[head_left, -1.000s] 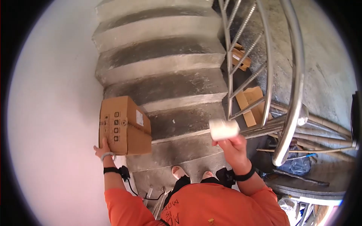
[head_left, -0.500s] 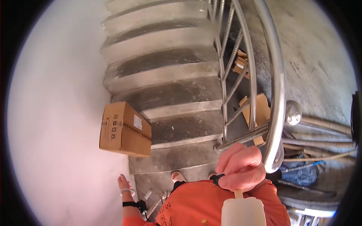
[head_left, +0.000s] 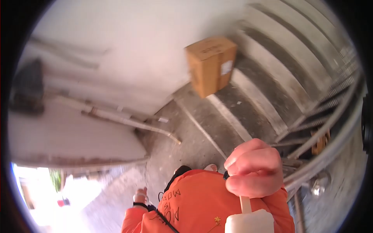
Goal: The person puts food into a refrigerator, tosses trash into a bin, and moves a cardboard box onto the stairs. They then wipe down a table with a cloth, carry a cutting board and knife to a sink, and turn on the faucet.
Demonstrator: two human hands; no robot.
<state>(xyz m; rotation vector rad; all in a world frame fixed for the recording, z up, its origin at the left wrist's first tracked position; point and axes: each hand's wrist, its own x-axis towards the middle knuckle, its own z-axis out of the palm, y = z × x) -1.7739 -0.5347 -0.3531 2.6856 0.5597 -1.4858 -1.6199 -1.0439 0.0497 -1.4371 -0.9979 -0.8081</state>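
My right hand is closed in a pinch on the wooden stick of a white ice pop. The ice pop points down toward the bottom edge, in front of my orange top. My left hand hangs low at my side with a band round its wrist. Its fingers look loosely stretched and nothing shows in them. A taped cardboard box with a white label stands on the stairs, against the wall and away from both hands.
Concrete steps rise to the upper right beside a metal railing. A long pole lies along the wall at left, with a blurred dark object beyond it. Bright light and a green plant show at lower left.
My view has turned left, so the box and stairs have shifted up and right. The wall pole and bright area have come into view. The ice pop stays in my right hand.
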